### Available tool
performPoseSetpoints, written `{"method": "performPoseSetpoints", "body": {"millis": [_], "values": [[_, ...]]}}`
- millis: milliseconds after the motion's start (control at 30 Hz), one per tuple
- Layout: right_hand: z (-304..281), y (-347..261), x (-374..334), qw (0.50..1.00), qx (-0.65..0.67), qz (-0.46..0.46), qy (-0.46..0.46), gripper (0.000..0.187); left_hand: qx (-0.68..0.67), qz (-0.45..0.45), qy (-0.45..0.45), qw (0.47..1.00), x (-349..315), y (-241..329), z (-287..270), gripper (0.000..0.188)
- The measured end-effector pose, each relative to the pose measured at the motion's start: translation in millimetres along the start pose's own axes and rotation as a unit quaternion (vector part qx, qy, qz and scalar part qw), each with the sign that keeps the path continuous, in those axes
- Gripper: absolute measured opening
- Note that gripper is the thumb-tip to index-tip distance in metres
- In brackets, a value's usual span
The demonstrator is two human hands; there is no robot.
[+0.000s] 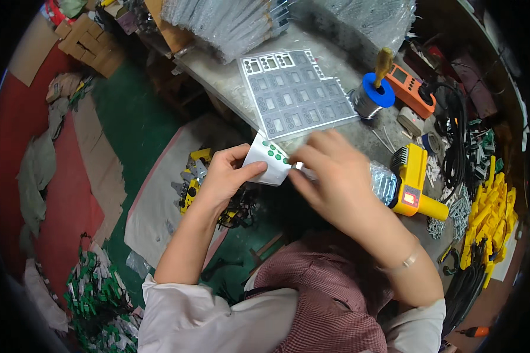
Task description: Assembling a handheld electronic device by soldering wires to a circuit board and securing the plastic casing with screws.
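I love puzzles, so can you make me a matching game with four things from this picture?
Things:
1. Small paper with dots
2. Spool
3. Gadget beside the spool
4. Big sheet of printed panels

Matches:
A. Orange
B. Gray, lying flat
C. Held by the left hand
D. Standing up, with a blue top

Right pairs: 1-C, 2-D, 3-A, 4-B

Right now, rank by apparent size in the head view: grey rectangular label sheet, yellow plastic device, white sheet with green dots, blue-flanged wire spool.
1. Grey rectangular label sheet
2. Yellow plastic device
3. White sheet with green dots and blue-flanged wire spool: too alike to rank, the former partly hidden.
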State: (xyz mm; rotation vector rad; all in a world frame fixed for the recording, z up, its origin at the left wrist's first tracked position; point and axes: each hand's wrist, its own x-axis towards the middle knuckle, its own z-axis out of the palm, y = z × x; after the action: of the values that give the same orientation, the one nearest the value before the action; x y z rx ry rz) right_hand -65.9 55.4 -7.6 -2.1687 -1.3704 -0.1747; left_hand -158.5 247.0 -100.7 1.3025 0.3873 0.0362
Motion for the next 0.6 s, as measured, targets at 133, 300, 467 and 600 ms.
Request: {"method": "performPoseSetpoints", "body": {"millis": [133, 300, 467, 600], "values": [[49.5, 8.5, 18.9, 0.997, -0.077, 0.006, -0.003, 0.02, 0.114, 0.05, 0.025, 0.992, 8.4, 6.8, 12.3, 0.018], [52.5, -3.5, 32.3, 0.989, -0.122, 0.049, -0.073, 0.017, 0.121, 0.097, 0.059, 0.986, 7.7, 5.4, 16.8, 0.008], [49.8, -14.4, 33.3, 0.983, -0.144, 0.068, -0.092, 0.017, 0.149, 0.077, 0.063, 0.984, 6.0, 9.3, 14.5, 0.008], [52.3, -14.0, 28.7, 0.986, -0.136, 0.065, -0.074, 0.014, 0.149, 0.08, 0.06, 0.984, 2.1, 8.7, 10.2, 0.008]]}}
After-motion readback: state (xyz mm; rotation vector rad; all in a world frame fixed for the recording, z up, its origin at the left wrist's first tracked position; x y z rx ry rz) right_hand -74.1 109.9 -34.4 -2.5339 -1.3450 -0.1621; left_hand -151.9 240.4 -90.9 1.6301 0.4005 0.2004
